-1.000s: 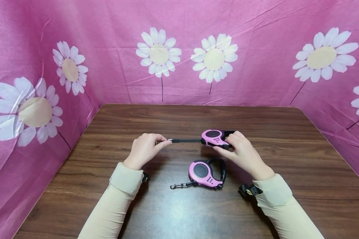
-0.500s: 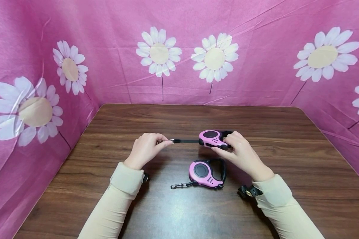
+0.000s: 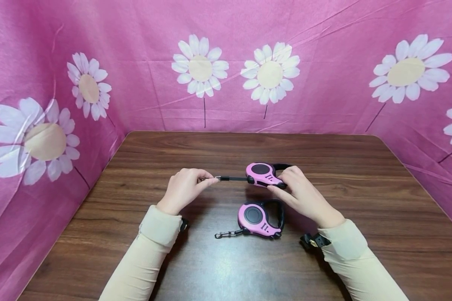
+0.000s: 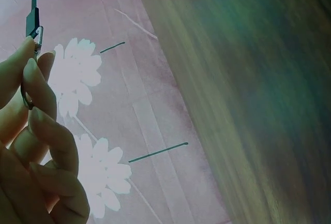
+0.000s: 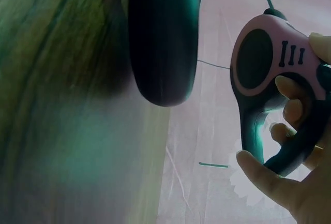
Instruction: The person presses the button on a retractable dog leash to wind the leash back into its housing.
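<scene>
My right hand grips a pink and black retractable dog leash by its black handle, above the wooden table; fingers curl through the handle loop in the right wrist view. A short stretch of black strap runs straight from its nose towards my left hand. There my thumb and fingers pinch the metal clip at the strap's end, mostly hidden by the fingers in the head view. Nearer to me, a second pink leash lies flat on the table, its clip pointing left.
Under both hands spreads a brown wooden table. Behind it and along its sides hangs a pink cloth printed with white daisies. In the right wrist view, the second leash's black handle looms close.
The held leash body has shifted left towards my left hand, and the strap between them has shortened. My left hand stays nearly in place; the second leash has not moved.
</scene>
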### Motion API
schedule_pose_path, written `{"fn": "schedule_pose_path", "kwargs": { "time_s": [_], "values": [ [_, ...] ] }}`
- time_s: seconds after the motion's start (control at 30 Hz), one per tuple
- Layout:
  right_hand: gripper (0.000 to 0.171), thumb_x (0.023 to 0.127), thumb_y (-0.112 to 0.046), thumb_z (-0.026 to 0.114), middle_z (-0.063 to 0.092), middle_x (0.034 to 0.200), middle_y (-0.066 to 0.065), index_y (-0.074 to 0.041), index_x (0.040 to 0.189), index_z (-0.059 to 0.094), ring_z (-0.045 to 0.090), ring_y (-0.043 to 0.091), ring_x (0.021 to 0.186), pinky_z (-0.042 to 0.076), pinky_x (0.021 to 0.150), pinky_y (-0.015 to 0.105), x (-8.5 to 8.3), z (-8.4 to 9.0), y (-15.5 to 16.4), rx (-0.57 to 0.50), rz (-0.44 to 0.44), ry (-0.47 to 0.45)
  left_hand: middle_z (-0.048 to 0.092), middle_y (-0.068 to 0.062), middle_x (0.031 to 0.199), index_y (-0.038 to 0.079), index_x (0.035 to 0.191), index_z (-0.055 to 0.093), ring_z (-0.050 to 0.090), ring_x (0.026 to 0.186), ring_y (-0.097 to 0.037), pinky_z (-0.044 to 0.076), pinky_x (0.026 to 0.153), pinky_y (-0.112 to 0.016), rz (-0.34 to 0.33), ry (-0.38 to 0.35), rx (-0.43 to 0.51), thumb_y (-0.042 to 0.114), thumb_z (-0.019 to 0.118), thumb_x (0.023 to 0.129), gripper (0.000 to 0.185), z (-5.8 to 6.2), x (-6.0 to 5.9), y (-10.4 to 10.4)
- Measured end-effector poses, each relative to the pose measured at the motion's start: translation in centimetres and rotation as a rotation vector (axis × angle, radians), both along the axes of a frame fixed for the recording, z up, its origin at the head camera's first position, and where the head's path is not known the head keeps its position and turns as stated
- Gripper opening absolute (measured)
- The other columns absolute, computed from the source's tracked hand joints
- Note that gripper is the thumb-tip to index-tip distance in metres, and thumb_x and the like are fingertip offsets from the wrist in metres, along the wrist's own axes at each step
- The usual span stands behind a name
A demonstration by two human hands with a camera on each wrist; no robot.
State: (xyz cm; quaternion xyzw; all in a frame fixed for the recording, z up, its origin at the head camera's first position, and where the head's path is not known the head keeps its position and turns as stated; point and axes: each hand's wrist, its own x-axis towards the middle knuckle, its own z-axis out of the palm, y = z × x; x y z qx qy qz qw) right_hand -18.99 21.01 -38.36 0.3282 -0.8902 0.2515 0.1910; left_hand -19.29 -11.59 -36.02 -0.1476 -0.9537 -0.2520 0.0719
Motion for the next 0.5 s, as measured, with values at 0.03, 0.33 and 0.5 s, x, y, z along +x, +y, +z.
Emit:
{"fn": "schedule_pose_path", "kwargs": {
  "time_s": [0.03, 0.33, 0.5],
  "values": [
    [0.015, 0.088, -0.018, 0.074, 0.055, 0.083, -0.003, -0.013, 0.085, 0.06, 0.046, 0.015, 0.095, 0.036, 0.081, 0.029, -0.03, -0.05, 0.02, 0.004, 0.003, 0.003, 0.059, 0.014, 0.062, 0.032, 0.093, 0.078, 0.05, 0.057, -0.007, 0.041, 0.052, -0.031, -0.001, -0.001, 0.002, 0.053, 0.065, 0.09, 0.025, 0.02, 0.02, 0.03],
    [0.012, 0.087, -0.017, 0.074, 0.057, 0.089, 0.0, -0.011, 0.09, 0.063, 0.047, 0.018, 0.102, 0.038, 0.087, 0.031, -0.02, -0.24, -0.08, 0.015, 0.049, 0.003, 0.058, 0.015, 0.061, 0.034, 0.093, 0.078, 0.051, 0.057, -0.006, 0.041, 0.053, -0.031, -0.005, 0.009, -0.007, 0.055, 0.065, 0.089, 0.025, 0.02, 0.07, 0.38],
    [0.013, 0.086, -0.017, 0.074, 0.059, 0.091, 0.001, -0.01, 0.091, 0.063, 0.048, 0.019, 0.103, 0.038, 0.089, 0.033, 0.0, -0.19, -0.2, 0.019, 0.06, 0.012, 0.061, 0.016, 0.063, 0.033, 0.093, 0.078, 0.052, 0.058, -0.006, 0.042, 0.054, -0.031, -0.012, 0.019, -0.009, 0.054, 0.066, 0.089, 0.025, -0.03, 0.17, 0.59]
  ]
}}
